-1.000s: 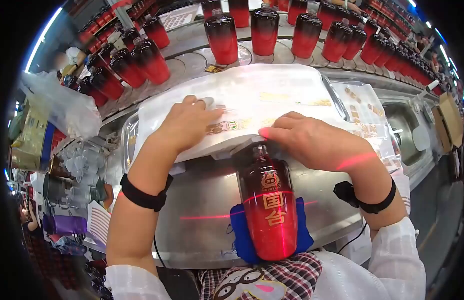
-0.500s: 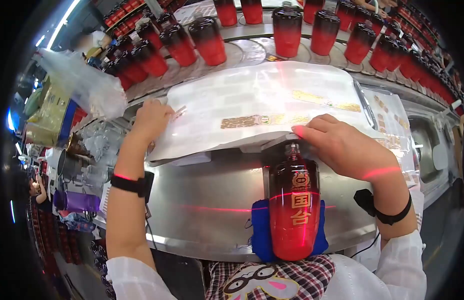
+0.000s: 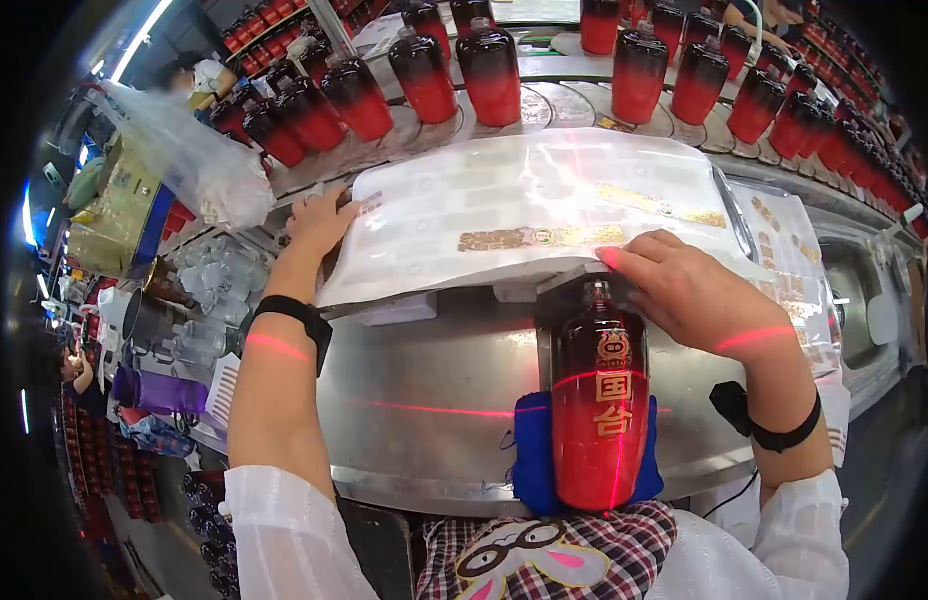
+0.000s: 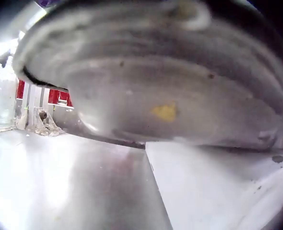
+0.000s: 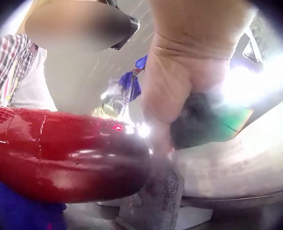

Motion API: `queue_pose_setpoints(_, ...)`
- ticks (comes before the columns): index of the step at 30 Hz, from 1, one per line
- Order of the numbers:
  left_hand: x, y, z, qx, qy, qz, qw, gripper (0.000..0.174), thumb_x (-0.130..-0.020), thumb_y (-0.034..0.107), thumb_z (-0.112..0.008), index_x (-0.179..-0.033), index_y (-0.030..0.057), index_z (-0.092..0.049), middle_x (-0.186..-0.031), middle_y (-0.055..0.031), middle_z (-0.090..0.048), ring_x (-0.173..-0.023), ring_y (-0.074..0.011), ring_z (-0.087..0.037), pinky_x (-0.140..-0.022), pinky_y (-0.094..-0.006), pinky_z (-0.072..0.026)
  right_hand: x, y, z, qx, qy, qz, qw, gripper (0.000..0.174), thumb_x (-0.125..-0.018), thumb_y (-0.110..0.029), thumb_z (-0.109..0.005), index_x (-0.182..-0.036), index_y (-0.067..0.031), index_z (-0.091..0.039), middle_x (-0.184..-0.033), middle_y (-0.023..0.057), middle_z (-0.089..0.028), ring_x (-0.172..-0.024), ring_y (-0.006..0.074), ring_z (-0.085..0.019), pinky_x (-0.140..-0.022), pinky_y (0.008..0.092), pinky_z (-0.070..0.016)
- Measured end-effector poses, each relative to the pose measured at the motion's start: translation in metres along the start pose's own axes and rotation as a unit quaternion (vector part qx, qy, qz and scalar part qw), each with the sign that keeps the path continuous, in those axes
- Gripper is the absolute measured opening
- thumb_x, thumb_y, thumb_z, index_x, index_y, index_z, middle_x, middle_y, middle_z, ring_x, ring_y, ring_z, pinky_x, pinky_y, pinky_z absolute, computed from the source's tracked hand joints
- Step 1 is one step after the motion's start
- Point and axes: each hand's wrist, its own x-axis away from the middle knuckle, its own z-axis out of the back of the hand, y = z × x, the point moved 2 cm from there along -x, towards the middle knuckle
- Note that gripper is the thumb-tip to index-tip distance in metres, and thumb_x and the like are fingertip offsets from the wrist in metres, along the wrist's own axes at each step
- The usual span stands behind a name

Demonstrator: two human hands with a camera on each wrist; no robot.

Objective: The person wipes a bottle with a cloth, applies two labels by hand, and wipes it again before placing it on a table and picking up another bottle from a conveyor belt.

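In the head view, a white sheet with gold labels [image 3: 544, 237] lies over a curved metal surface. My left hand [image 3: 317, 228] is at its far left edge, thumb over the margin and fingers outside it. My right hand [image 3: 689, 285] bends over the sheet's front edge, thumb tip at the margin just above a bottle neck. A dark and green flat piece [image 5: 218, 120] shows by the right palm in the right wrist view; I cannot tell whether the hand holds it. The red-and-black bottle [image 3: 601, 410] with gold characters lies on a blue cloth [image 3: 533, 455], neck toward the sheet.
Several similar bottles [image 3: 488, 75] stand on the conveyor [image 3: 544, 105] behind the sheet. More gold labels [image 3: 784, 235] lie at the right beside a sink [image 3: 849, 290]. A plastic bag [image 3: 189, 150] hangs at the left. Red laser lines cross the bottle and steel table [image 3: 414, 440].
My left hand has moved left across the sheet to its far left edge. The right hand keeps its place by the bottle neck. Bottles on the conveyor have shifted, and the head view has turned left.
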Motion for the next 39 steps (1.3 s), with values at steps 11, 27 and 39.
queue_pose_setpoints(11,-0.011,-0.006,-0.019,0.046,0.134,-0.062,0.988,0.051,-0.084,0.05,-0.066,-0.127,0.0238,-0.057,-0.132,-0.0157,-0.053,-0.132,-0.04,-0.036,-0.104,-0.0571,-0.0327,0.005,0.0,-0.002,0.008,0.005,-0.01,1.0,0.048,-0.081,-0.004,-0.067,-0.126,0.0026,-0.053,-0.107,0.0151,-0.061,-0.106,0.0314,-0.058,-0.085,0.0377,-0.0537)
queue_pose_setpoints(27,-0.024,-0.006,0.002,0.012,-0.003,-0.065,0.998,0.052,-0.089,0.038,-0.059,-0.138,0.0237,-0.053,-0.135,-0.0158,-0.056,-0.128,-0.0357,-0.048,-0.104,-0.051,-0.0378,-0.004,-0.005,-0.009,-0.024,-0.002,-0.032,0.999,0.053,-0.081,-0.001,-0.067,-0.131,0.0002,-0.05,-0.109,0.0158,-0.06,-0.105,0.034,-0.056,-0.089,0.0392,-0.049)
queue_pose_setpoints(39,-0.052,-0.053,0.037,0.015,-0.112,-0.236,0.965,0.055,-0.087,0.018,-0.06,-0.138,-0.0008,-0.048,-0.141,-0.02,-0.051,-0.129,-0.0322,-0.05,-0.108,-0.0389,-0.0384,-0.01,-0.006,-0.014,0.004,0.036,-0.009,0.999,0.044,-0.078,0.003,-0.064,-0.122,0.002,-0.056,-0.101,0.0148,-0.062,-0.102,0.0313,-0.059,-0.084,0.038,-0.0533)
